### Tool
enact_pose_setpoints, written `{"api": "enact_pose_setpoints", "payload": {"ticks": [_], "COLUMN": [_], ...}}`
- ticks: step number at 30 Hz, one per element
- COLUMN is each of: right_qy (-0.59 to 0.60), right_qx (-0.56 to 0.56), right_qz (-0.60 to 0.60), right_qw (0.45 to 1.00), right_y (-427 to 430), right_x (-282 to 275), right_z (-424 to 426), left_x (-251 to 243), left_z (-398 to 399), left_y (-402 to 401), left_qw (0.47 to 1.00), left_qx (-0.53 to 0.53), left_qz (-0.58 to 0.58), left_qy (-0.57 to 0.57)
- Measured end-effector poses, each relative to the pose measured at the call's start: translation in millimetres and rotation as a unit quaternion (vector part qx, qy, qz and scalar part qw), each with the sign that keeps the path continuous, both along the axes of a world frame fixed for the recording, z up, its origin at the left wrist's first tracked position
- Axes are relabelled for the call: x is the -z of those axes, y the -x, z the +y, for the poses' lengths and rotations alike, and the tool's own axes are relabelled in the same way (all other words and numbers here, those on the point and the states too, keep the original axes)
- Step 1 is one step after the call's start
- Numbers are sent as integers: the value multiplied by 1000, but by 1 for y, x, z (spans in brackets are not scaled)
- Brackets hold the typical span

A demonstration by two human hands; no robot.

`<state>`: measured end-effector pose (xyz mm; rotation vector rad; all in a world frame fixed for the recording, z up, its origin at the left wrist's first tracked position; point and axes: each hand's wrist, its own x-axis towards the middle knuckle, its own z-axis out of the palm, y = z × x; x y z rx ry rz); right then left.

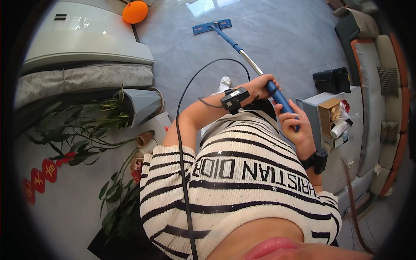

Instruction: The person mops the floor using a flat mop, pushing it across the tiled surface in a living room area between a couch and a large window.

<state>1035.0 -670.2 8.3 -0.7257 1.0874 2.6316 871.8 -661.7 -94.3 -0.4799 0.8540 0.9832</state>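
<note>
A flat mop with a blue head [203,28] and a blue and bare-metal pole [252,61] slants from the upper middle down to my hands. My left hand [265,85] is closed round the blue grip [282,101] at its upper part. Lower down, near the end of the grip, my right hand [297,125] holds it with the fingers bent round it. The mop head lies flat on the grey tiled floor [182,42]. Both wrists wear black devices; a black cable loops from near the left hand past my left arm.
At left are a white glossy cabinet [97,35], an orange balloon [135,12], a grey planter [139,105] and leafy plants. On the right, a table [351,143] holds an open box [328,113]; a black bag [331,80] and a long sofa [369,74] are beyond it.
</note>
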Motion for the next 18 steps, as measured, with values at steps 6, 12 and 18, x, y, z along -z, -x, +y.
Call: {"api": "enact_pose_setpoints", "payload": {"ticks": [6, 12, 18], "right_qy": [-36, -46, -81], "right_qx": [-5, -29, -27], "right_qz": [-28, 18, 22], "right_qw": [999, 998, 996], "right_y": [8, 84, 188], "right_x": [-3, 60, 57], "right_z": [7, 60, 167], "left_x": [-2, 55, 52], "left_z": [8, 67, 168], "left_y": [4, 85, 187], "left_qw": [1000, 998, 993], "left_qx": [-18, -54, -40], "left_qz": [1, 12, 56], "left_qy": [-2, -38, -92]}}
